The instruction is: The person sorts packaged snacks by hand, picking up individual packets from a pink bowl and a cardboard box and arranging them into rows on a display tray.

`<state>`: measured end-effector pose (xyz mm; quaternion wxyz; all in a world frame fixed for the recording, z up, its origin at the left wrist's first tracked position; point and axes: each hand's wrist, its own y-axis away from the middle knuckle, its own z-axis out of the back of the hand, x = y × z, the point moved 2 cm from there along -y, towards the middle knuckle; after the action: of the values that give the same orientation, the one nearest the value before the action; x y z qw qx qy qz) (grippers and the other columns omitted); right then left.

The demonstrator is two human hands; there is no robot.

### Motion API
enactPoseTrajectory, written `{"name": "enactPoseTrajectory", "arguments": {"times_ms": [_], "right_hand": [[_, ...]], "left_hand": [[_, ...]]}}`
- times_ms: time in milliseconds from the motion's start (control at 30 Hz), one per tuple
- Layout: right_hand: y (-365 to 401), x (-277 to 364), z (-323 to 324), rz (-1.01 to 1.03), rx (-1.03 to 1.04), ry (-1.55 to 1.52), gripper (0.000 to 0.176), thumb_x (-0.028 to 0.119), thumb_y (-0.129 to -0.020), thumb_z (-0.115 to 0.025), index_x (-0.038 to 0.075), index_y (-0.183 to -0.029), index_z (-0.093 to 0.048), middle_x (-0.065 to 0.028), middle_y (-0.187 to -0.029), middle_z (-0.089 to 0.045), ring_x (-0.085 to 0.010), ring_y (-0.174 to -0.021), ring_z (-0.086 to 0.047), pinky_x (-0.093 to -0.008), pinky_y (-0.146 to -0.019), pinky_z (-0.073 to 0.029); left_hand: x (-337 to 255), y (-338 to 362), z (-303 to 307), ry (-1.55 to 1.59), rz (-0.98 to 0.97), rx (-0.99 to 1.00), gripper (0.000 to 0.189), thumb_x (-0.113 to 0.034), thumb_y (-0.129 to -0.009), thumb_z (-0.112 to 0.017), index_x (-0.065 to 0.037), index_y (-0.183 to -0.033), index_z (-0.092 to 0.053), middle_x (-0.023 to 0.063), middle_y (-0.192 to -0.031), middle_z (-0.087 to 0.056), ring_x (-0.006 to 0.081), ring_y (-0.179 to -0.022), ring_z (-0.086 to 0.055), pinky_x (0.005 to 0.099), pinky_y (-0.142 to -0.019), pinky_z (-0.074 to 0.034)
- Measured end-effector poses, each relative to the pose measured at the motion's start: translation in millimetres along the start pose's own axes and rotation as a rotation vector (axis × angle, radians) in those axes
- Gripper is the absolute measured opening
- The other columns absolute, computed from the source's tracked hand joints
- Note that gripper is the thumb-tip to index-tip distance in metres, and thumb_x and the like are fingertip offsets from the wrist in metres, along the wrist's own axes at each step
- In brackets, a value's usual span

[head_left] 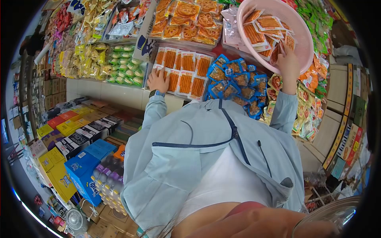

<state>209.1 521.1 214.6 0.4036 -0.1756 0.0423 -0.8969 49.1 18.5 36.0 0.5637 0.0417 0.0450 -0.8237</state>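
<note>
I have the right hand point(287, 61) reaching into the pink basket point(304, 39), fingers bent down among snack-stick packets point(270, 22); from my end I can't tell whether they grip one. Left of the basket lie rows of matching packets point(185, 83), where I see the left hand point(158, 81) on their outer edge, fingers parted, clasping nothing. Blue packets point(219, 73) sit at the basket's near-left side, between both hands.

display counter point(119, 92); tray point(206, 90): orange stick packs point(185, 83); blue packets point(242, 80); green packets point(127, 65)
</note>
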Motion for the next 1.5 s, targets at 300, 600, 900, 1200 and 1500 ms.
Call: {"name": "enactPoseTrajectory", "arguments": {"times_ms": [300, 600, 900, 1200, 1500], "right_hand": [[36.0, 25.3, 71.9, -0.035, -0.414, -0.314, 0.022, 0.019, -0.089, -0.057, 0.003, -0.100, -0.066, -0.0209, -0.076, -0.065, -0.0291, -0.065, -0.066, -0.0395, -0.060, -0.050], [125.5, 112.7, -11.9, -0.100, 0.419, -1.220, 0.024, 0.013, -0.095, -0.056, 0.000, -0.114, -0.063, -0.0041, -0.091, -0.068, -0.0069, -0.075, -0.061, -0.0236, -0.058, -0.050], [152.0, 105.3, -54.8, -0.425, 0.650, -1.440, 0.022, 0.016, -0.093, -0.060, 0.003, -0.112, -0.062, -0.0029, -0.096, -0.068, -0.0080, -0.074, -0.063, -0.0203, -0.055, -0.048], [165.4, 84.5, -68.3, -0.471, 0.595, -1.486, 0.021, 0.016, -0.094, -0.060, 0.003, -0.110, -0.062, -0.0018, -0.093, -0.068, -0.0072, -0.070, -0.059, -0.0205, -0.055, -0.045], [170.7, 98.4, -59.8, -0.358, 0.683, -1.477, 0.017, 0.012, -0.094, -0.059, 0.002, -0.107, -0.061, -0.0026, -0.088, -0.066, -0.0067, -0.067, -0.057, -0.0215, -0.054, -0.044]], "left_hand": [[-3.5, 8.5, -4.1, 0.096, -0.032, -0.157, 0.056, -0.037, -0.083, -0.066, -0.020, -0.134, -0.053, 0.0180, -0.140, -0.041, 0.0368, -0.125, -0.041, 0.0531, -0.100, -0.033], [-156.0, 43.5, 71.2, 1.521, 0.038, 0.548, 0.038, -0.026, -0.097, -0.055, -0.002, -0.125, -0.057, 0.0126, -0.109, -0.065, 0.0198, -0.099, -0.061, 0.0318, -0.082, -0.048], [-114.8, 38.9, 29.1, 1.777, 0.319, 0.564, 0.032, -0.023, -0.093, -0.062, -0.002, -0.117, -0.064, 0.0070, -0.101, -0.069, 0.0165, -0.089, -0.067, 0.0291, -0.077, -0.054], [-16.8, -47.8, 29.3, 0.470, 0.013, -0.204, 0.035, -0.011, -0.085, -0.060, -0.006, -0.120, -0.059, 0.0137, -0.118, -0.062, 0.0308, -0.102, -0.061, 0.0376, -0.087, -0.050], [-26.5, -72.6, 15.1, -0.278, -0.120, 0.243, 0.068, -0.040, -0.088, -0.054, -0.015, -0.149, -0.035, 0.0083, -0.157, -0.026, 0.0331, -0.133, -0.037, 0.0465, -0.105, -0.034]]}}
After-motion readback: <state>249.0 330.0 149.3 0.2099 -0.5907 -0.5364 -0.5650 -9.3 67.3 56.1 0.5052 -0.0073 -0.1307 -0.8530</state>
